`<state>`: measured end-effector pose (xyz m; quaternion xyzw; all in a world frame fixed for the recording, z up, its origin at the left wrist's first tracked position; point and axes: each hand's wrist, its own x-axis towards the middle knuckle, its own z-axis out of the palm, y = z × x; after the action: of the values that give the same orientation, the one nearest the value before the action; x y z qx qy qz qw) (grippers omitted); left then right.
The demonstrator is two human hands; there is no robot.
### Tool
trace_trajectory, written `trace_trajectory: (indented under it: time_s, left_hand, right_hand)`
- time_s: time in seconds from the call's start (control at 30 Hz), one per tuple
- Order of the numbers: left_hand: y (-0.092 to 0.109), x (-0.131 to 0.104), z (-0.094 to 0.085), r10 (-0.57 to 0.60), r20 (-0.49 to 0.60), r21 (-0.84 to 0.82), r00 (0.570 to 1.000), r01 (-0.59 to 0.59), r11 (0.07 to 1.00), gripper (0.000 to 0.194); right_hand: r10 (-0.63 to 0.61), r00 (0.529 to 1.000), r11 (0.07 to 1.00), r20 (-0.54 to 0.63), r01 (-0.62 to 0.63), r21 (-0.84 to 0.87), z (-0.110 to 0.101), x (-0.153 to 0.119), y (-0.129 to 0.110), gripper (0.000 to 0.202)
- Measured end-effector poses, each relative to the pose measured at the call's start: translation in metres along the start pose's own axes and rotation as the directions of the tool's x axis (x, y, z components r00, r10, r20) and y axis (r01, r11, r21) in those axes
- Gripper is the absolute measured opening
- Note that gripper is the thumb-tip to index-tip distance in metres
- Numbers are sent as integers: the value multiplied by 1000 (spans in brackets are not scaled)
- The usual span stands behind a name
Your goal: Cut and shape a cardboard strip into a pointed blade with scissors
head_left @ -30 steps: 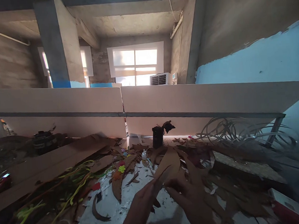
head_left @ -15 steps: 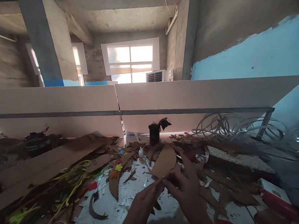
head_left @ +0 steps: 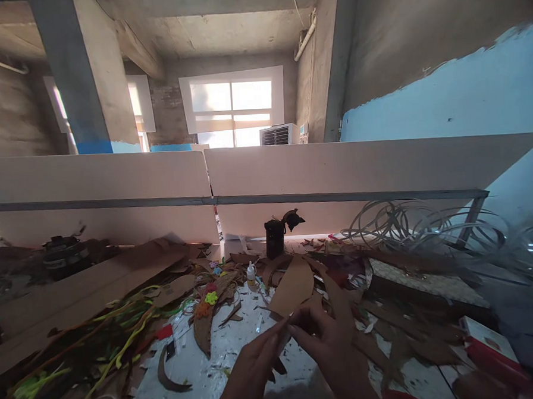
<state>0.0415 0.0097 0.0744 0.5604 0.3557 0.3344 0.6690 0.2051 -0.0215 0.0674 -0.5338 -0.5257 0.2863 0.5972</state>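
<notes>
Cardboard leaf (head_left: 293,287), change: a second ago the left fingers overlapped its near part; now more of its flat face shows, and the fingertips meet at its near end
Leaf, look: tan, smooth and broad in the middle, narrowing toward the far tip, with curved edges; its near end is hidden by the fingers
Leaf, place: right of the small bottle (head_left: 251,275) and slightly nearer
Left hand (head_left: 257,358): nearer than the bottle, fingers straight and close together, tips now against the right hand's; whether they grip anything cannot be told
Right hand (head_left: 330,342): nearer than the bottle and to its right, thumb and forefinger drawn narrow; any small piece between them cannot be made out
Dark curved strip (head_left: 163,371): nearer than the bottle and left of it, on the white surface (head_left: 193,382)
Brown crescent (head_left: 202,334): left of the bottle and nearer, with an orange flower (head_left: 202,310) and a yellow-green flower (head_left: 211,297) at its far part
Black container (head_left: 275,241): upright, beyond the bottle and to its right
Clear tubing (head_left: 384,226): loosely coiled, well right of the bottle and beyond
</notes>
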Motion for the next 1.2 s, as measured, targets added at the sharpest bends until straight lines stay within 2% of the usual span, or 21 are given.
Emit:
trace_trajectory:
  time_s: [0.1,0.17,0.23,0.33,0.4,0.57,0.77,1.0,1.2]
  left_hand:
    - [0,-1,1,106,39,116,994,-110,987,49]
    - [1,1,2,133,55,153,990,-140,978,49]
    - [2,6,2,90,6,158,996,-90,983,50]
    - [4,15,-4,-48,-91,108,995,58,992,52]
    - [2,19,-11,-99,-85,15,991,100,995,59]
    - [-9,19,-24,-104,-72,-199,992,87,976,66]
    - [-9,14,-18,-140,-21,-289,990,128,949,57]
    - [-3,12,-15,-155,-19,-284,988,143,948,61]
    - [-1,10,-13,-118,-16,-259,993,110,959,59]
  right_hand:
    - [23,1000,998,17,-24,53,0,0,0,21]
    - [49,999,991,4,-50,126,0,0,-2,28]
    - [80,997,982,-15,-77,171,1,-1,-4,35]
    - [123,992,979,-34,-116,168,0,1,0,38]
    - [139,990,978,-23,-134,159,0,3,6,37]
    - [177,983,970,45,-182,162,2,7,15,38]
    - [197,977,964,79,-207,164,7,5,15,36]
    - [199,975,959,103,-215,185,7,6,16,36]
    - [224,966,943,128,-248,221,8,8,20,39]
